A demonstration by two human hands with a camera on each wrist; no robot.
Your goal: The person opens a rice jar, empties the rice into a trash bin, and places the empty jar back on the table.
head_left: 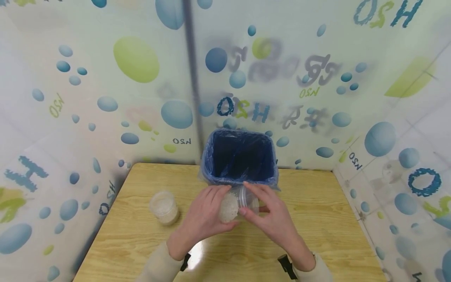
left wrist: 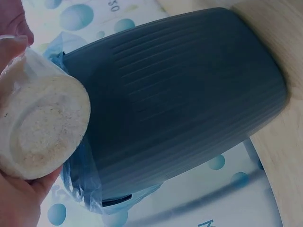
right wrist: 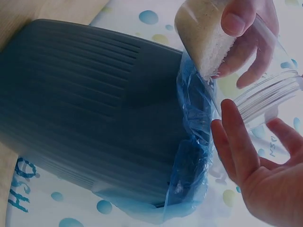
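A clear jar (head_left: 229, 206) with white rice in its base end is held on its side in front of the bin. My left hand (head_left: 208, 209) grips its body, fingers over the top and thumb below; the left wrist view shows the round rice-filled bottom (left wrist: 47, 130). My right hand (head_left: 273, 211) holds the ridged clear neck (right wrist: 267, 97) between thumb and fingers. Loose grains (right wrist: 222, 54) slope inside the tilted jar. To the left, a second clear container (head_left: 164, 207) with pale contents stands on the table, touched by neither hand.
A dark bin (left wrist: 184, 90) lined with a blue plastic bag (head_left: 208, 164) stands at the back of the wooden table (head_left: 317, 219), right behind the hands. Patterned curtain walls (head_left: 141, 117) rise behind and at both sides.
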